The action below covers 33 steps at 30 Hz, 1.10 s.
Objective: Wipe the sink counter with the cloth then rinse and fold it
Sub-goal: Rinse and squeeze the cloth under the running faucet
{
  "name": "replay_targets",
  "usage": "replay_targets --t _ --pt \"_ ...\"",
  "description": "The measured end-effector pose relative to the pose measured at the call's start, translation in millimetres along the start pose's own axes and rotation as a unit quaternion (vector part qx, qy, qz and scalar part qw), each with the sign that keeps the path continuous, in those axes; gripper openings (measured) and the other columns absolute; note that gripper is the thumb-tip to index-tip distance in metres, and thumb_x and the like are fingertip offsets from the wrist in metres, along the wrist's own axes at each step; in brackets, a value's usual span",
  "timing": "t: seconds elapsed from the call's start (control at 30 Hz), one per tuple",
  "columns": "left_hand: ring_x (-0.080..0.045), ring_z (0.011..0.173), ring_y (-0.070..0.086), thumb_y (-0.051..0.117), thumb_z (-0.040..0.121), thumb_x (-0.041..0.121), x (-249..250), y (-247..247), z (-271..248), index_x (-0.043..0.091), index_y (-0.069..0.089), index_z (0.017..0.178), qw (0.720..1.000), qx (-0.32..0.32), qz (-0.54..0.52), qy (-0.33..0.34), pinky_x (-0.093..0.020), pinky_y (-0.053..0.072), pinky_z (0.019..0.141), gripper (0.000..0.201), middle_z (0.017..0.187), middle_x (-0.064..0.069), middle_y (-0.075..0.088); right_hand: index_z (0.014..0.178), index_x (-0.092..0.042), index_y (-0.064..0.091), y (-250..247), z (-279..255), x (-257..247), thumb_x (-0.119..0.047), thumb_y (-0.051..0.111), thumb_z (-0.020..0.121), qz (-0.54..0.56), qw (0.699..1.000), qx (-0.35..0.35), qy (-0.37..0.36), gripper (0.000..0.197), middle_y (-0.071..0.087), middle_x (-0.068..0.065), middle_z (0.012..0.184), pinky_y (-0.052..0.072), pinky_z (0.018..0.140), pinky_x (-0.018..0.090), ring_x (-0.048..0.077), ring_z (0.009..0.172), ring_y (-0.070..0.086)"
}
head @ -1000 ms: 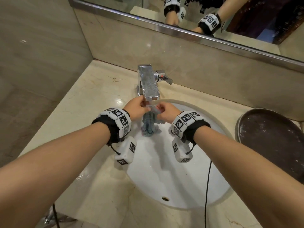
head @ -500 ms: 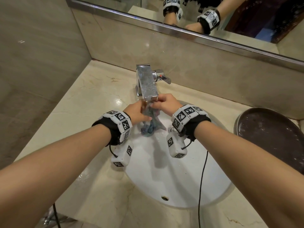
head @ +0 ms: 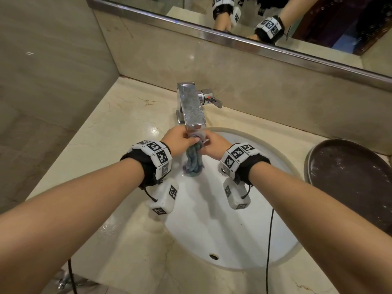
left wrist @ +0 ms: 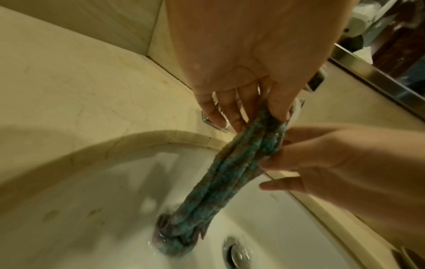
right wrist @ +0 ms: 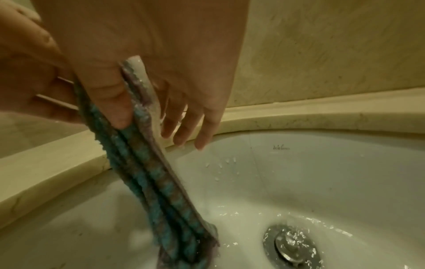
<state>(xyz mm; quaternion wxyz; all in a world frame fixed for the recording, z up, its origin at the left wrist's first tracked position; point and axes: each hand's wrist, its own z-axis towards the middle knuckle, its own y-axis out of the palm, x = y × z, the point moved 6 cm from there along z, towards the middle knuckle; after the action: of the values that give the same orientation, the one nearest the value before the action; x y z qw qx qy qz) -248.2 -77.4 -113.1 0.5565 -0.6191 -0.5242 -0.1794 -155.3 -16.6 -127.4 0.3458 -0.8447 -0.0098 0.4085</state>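
Note:
A wet blue-and-purple cloth [head: 194, 160] hangs bunched in a long rope under the chrome faucet [head: 192, 107]. Its lower end touches the white sink basin [head: 222, 236]. My left hand [head: 180, 139] pinches the cloth's top edge between thumb and fingers. My right hand [head: 212, 145] pinches the same top part from the other side. In the left wrist view the cloth [left wrist: 230, 174] stretches down to the wet basin beside the drain [left wrist: 236, 253]. In the right wrist view my thumb [right wrist: 108, 102] presses the cloth [right wrist: 156, 182] against my fingers.
The beige marble counter [head: 118, 132] surrounds the sink. A dark round tray [head: 352, 183] sits at the right. The faucet handle [head: 212, 99] points right. A mirror [head: 297, 20] runs along the back wall. A tiled wall [head: 42, 81] closes the left side. Water wets the basin near the drain [right wrist: 289, 245].
Both hands came back together just under the spout. The cloth, half a second ago spread and rubbed between them, now hangs straight down in a tighter bunch.

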Motion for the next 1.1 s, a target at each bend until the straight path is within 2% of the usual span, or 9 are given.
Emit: replay_targets --t 0.1,0.2,0.3,0.47,0.57,0.63,0.7,0.87,1.1 --pt "-0.031 0.111 0.060 0.058 0.087 0.009 -7.5 -2.6 2.9 0.003 0.062 0.114 0.999 0.003 -0.039 -0.007 -0.045 0.044 0.102 0.027 0.116 -0.019 0.065 0.120 -0.006 0.059 3.8 1.3 3.4 -0.008 0.062 0.084 -0.023 0.999 -0.014 0.024 0.036 0.065 0.015 0.116 0.048 0.094 0.034 0.030 0.109 0.060" --pt "-0.030 0.102 0.061 0.058 0.087 0.007 -13.4 -9.0 5.0 0.004 0.065 0.100 0.999 0.021 -0.035 -0.007 -0.042 0.047 0.098 0.015 0.106 -0.019 0.067 0.087 -0.009 0.064 -0.1 2.4 6.8 -0.016 0.062 0.088 -0.034 0.998 -0.008 0.042 0.008 0.061 0.006 0.081 0.043 0.068 0.025 0.023 0.081 0.056" --pt "-0.024 0.088 0.056 0.059 0.087 0.007 -18.5 -12.1 6.3 0.014 0.061 0.076 1.000 0.012 -0.022 -0.003 -0.034 0.045 0.085 0.013 0.087 -0.014 0.061 0.055 -0.018 0.043 -7.5 6.4 11.5 -0.016 0.060 0.088 -0.017 0.999 0.008 0.048 0.038 0.039 -0.002 0.057 0.027 0.051 0.022 0.013 0.055 0.037" --pt "-0.021 0.092 0.056 0.064 0.085 0.015 -22.4 -8.1 0.8 0.006 0.060 0.111 0.995 -0.012 0.082 -0.048 -0.025 0.042 0.079 0.028 0.098 -0.007 0.061 0.105 -0.005 0.068 -12.2 7.4 0.0 -0.013 0.057 0.089 0.067 0.998 -0.005 0.015 0.021 0.066 0.009 0.092 0.046 0.079 0.031 0.018 0.081 0.058" --pt "-0.028 0.108 0.059 0.071 0.079 0.020 -22.4 -0.2 -1.4 0.010 0.042 0.130 0.988 -0.042 0.134 -0.058 -0.031 0.047 0.090 0.059 0.121 -0.010 0.060 0.090 -0.016 0.063 -9.6 4.3 -6.8 -0.013 0.053 0.093 0.091 0.995 -0.032 -0.003 0.011 0.060 -0.001 0.080 0.045 0.067 0.021 0.011 0.070 0.053" --pt "-0.028 0.113 0.058 0.072 0.077 0.017 -14.9 3.1 -3.7 0.014 0.034 0.137 0.992 -0.052 0.112 -0.039 -0.031 0.047 0.092 0.071 0.127 -0.008 0.058 0.098 -0.014 0.064 -7.3 3.7 -8.7 -0.015 0.056 0.091 0.080 0.996 -0.044 -0.010 0.010 0.060 -0.001 0.087 0.047 0.077 0.026 0.014 0.079 0.055" --pt "-0.027 0.114 0.058 0.071 0.077 0.012 -4.8 4.2 -4.5 0.014 0.040 0.135 0.993 -0.049 0.111 0.000 -0.030 0.046 0.093 0.067 0.125 -0.009 0.059 0.109 -0.007 0.064 -4.3 3.8 -9.9 -0.016 0.060 0.089 0.050 0.997 -0.055 -0.019 0.023 0.060 0.001 0.093 0.044 0.083 0.028 0.016 0.086 0.055" --pt "-0.030 0.100 0.060 0.057 0.088 0.019 0.2 3.4 -3.6 0.008 0.061 0.111 0.962 -0.050 0.269 0.005 -0.029 0.043 0.078 0.026 0.111 -0.014 0.065 0.095 -0.011 0.062 -1.7 9.4 -13.5 -0.013 0.068 0.081 -0.003 0.996 -0.086 -0.024 0.015 0.057 0.000 0.083 0.040 0.072 0.024 0.016 0.079 0.052" --pt "-0.030 0.103 0.059 0.052 0.090 0.018 6.7 0.6 -0.2 0.007 0.064 0.108 0.962 -0.036 0.269 0.042 -0.032 0.044 0.082 0.024 0.113 -0.015 0.064 0.077 -0.014 0.050 -1.3 12.8 8.2 -0.015 0.072 0.078 -0.140 0.983 -0.122 0.015 0.022 0.052 0.001 0.078 0.039 0.066 0.026 0.021 0.079 0.049"
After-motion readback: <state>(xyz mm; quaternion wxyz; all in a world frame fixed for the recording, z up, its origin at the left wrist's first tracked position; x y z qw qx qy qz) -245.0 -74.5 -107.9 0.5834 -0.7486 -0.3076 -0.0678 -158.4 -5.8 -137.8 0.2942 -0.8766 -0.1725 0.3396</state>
